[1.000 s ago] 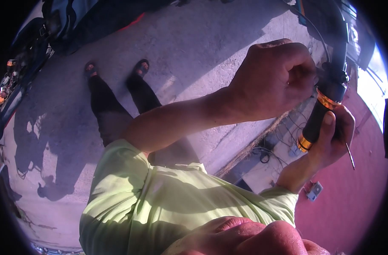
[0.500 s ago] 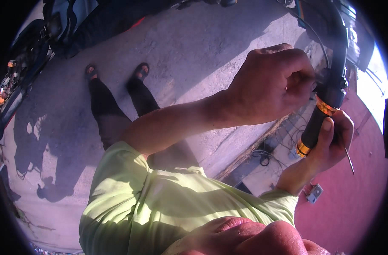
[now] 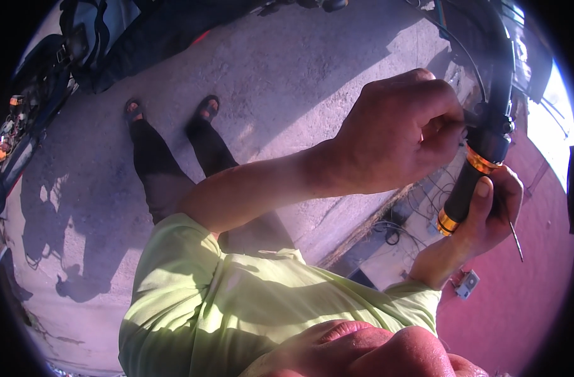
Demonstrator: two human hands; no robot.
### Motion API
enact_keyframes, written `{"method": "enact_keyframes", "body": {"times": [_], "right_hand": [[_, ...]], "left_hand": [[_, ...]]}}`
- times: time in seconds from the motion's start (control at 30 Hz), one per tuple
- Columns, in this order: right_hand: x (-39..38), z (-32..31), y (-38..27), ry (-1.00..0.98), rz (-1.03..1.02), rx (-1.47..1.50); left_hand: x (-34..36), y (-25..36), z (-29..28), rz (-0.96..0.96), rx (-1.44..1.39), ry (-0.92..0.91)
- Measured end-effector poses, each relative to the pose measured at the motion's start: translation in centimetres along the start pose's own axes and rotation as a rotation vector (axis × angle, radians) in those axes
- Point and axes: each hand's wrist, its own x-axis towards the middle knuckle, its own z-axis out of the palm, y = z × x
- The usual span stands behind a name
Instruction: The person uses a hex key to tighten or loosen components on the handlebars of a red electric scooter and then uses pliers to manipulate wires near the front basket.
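Note:
At the right, a black handlebar grip (image 3: 460,191) with shiny orange-gold end rings hangs tilted on a dark curved handlebar (image 3: 503,78). My right hand (image 3: 479,223) is closed round the grip from its far side, thumb lying along it. A thin metal rod (image 3: 517,242) pokes out past the fingers of that hand; its other end is hidden. Just above the upper ring sits a black clamp (image 3: 492,137) on the bar. My left hand (image 3: 403,135) is pinched closed beside this clamp. Whatever lies between its fingertips is mostly hidden.
A black cable (image 3: 466,53) curves down to the clamp. Loose wires (image 3: 394,232) lie on a ledge under my right arm, near a reddish wall (image 3: 519,301) with a small white box (image 3: 467,284). Dark vehicle parts (image 3: 111,44) stand at the upper left. Sunlit concrete floor (image 3: 287,69) spreads below.
My left hand has shifted slightly downward at the clamp, still pinched. The right hand stays round the grip, with the thin rod in nearly the same place.

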Motion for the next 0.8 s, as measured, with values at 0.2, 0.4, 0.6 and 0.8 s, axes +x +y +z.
{"method": "enact_keyframes", "body": {"times": [0.2, 0.4, 0.6, 0.8], "right_hand": [[0.1, 0.0, 0.0, 0.006, -0.004, -0.008], [0.0, 0.1, -0.1, 0.021, 0.017, -0.021], [0.3, -0.3, -0.4, 0.018, 0.042, -0.055], [0.8, -1.1, 0.3, -0.065, -0.063, -0.052]], "left_hand": [[0.3, 0.4, 0.4, -0.029, 0.003, 0.02], [0.6, 1.1, 0.7, -0.12, -0.079, 0.0], [1.1, 2.2, 0.5, 0.084, 0.186, -0.11], [-0.3, 1.2, -1.7, -0.057, 0.099, -0.08]]}}
